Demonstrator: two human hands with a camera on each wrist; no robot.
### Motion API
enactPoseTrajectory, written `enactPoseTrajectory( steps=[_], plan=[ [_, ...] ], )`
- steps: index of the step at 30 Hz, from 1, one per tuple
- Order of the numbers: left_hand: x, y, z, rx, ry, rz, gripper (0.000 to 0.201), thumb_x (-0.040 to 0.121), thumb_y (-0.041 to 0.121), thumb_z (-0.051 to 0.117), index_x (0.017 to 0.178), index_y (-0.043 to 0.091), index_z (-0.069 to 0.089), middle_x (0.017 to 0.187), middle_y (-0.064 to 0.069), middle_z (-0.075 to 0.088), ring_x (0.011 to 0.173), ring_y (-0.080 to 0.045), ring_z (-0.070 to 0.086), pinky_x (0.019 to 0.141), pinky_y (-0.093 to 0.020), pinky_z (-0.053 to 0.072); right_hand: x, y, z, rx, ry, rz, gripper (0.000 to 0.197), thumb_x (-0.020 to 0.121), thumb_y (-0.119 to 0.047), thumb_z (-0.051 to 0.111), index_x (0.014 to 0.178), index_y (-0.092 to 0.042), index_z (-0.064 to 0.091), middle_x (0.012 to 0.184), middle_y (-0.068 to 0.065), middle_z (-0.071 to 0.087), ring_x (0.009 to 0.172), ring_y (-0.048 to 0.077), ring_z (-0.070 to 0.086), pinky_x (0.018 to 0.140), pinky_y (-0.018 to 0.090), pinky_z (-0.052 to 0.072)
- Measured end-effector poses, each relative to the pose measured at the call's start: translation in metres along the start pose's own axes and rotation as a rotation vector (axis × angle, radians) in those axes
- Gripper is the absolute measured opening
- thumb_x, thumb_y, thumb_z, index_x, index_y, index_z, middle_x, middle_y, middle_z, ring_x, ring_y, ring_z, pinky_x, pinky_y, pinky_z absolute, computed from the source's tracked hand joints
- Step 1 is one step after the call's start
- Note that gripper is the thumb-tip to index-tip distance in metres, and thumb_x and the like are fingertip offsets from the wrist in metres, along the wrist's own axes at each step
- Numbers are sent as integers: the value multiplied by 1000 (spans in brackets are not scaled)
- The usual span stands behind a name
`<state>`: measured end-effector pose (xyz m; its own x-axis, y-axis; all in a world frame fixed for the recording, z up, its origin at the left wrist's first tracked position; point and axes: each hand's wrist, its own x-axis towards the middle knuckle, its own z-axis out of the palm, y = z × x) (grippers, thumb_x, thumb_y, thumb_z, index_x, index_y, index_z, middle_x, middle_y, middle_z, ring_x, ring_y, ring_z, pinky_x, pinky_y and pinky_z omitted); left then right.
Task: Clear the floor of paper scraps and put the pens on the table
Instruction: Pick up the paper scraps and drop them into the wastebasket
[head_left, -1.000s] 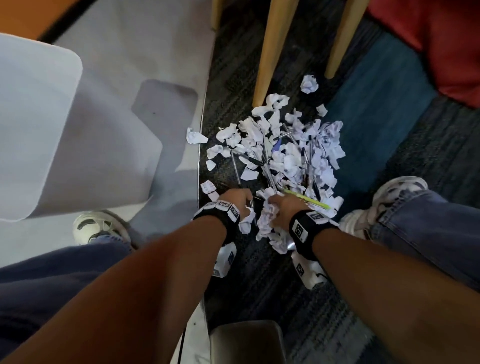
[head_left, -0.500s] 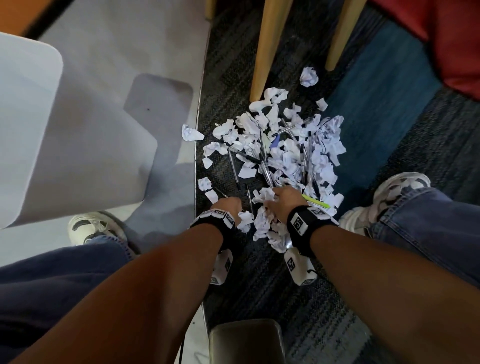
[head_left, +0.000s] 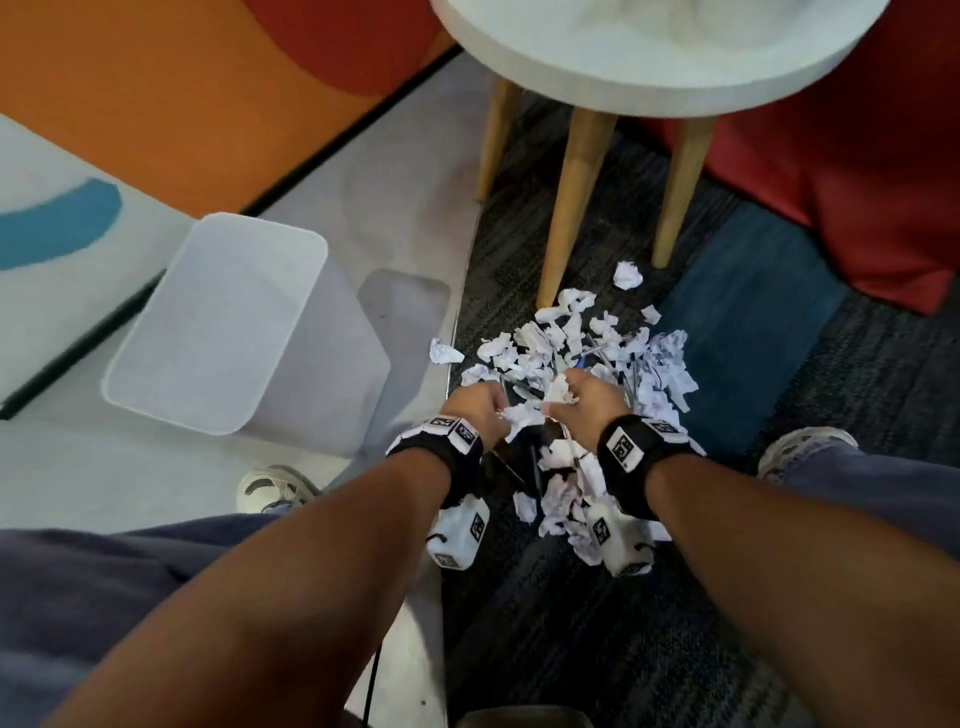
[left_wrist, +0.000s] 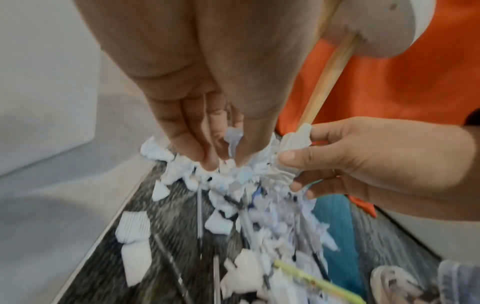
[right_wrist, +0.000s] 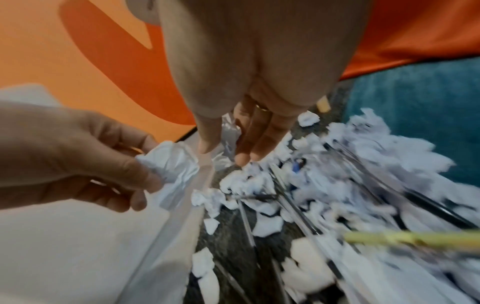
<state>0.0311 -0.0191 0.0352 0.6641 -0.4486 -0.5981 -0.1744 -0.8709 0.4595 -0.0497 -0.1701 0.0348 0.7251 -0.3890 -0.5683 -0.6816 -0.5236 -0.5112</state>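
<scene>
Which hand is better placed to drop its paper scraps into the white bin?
Left hand: it grips crumpled white paper scraps and is on the side of the white plastic bin.

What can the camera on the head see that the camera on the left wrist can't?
Only the head view shows the whole white bin standing on the pale floor to the left, the round white table top from above, and both wrist bands.

Only the left wrist view shows the insides of the fingers up close: the left hand pinching a small paper scrap, and a yellow pen low in the pile.

Both show the right hand gripping crumpled paper, the heap of paper scraps with pens mixed in on the dark carpet, and a wooden table leg.
</scene>
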Motion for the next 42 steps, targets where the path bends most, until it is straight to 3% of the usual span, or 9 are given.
enactPoseTrajectory(
  steps=[5,10,14,18,21,25,28,37,42],
  plan=[
    [-36,5,-56,-89,213,56,20,85,19,61,105,23,63,97,-8,67,92,-26,63,70,-23,41,-16,-68,-13,1,126,-218,46,87,-37,67,122,-14,49,99,13,63,93,30,59,79,35,49],
    [-77,-12,-111,-199,467,66,10,87,27,62,95,21,62,97,-8,70,93,-28,62,75,-28,44,-32,-138,-11,28,198,-474,19,93,-31,60,91,-15,50,67,-2,51,67,22,50,58,26,30],
    [-102,-37,-155,-261,619,67,30,88,42,62,91,12,62,87,-5,68,82,-24,59,70,-27,42,-39,-192,1,73,249,-644,10,93,-26,56,96,-16,55,84,3,64,78,23,57,64,25,34],
    [-114,-78,-198,-293,749,-54,23,87,42,63,92,19,61,85,1,62,81,-21,55,71,-22,36,-43,-235,12,64,305,-782,12,91,-24,58,95,-13,59,88,3,59,83,22,54,67,24,29],
    [-115,-108,-208,-206,698,-168,23,87,38,63,101,20,63,98,-2,65,93,-25,60,74,-24,40,-42,-251,21,38,307,-817,13,90,-24,60,95,-12,60,86,1,50,81,20,50,67,20,26],
    [-114,-128,-195,-82,526,-246,30,86,25,63,115,27,59,119,-3,63,104,-25,60,84,-29,48,-41,-260,32,-1,286,-833,14,88,-25,61,100,-17,61,95,1,60,86,18,54,72,25,37],
    [-115,-131,-189,-67,477,-233,44,85,18,61,128,27,54,124,-2,61,110,-23,58,87,-29,46,-42,-266,34,3,259,-810,16,87,-27,61,100,-18,62,94,-1,64,85,18,58,76,30,47],
    [-122,-108,-194,-159,638,-118,27,86,17,55,112,23,60,99,-1,66,90,-21,62,78,-29,48,-30,-266,41,-124,88,-659,51,80,-43,70,126,-32,51,119,-6,60,107,18,56,93,35,47],
    [-116,-70,-184,-160,689,34,24,85,15,55,107,23,62,93,4,63,86,-18,60,77,-28,46,-23,-225,29,-56,148,-590,41,87,-40,63,124,-26,53,119,-1,61,111,19,56,94,35,45]
  ],
)
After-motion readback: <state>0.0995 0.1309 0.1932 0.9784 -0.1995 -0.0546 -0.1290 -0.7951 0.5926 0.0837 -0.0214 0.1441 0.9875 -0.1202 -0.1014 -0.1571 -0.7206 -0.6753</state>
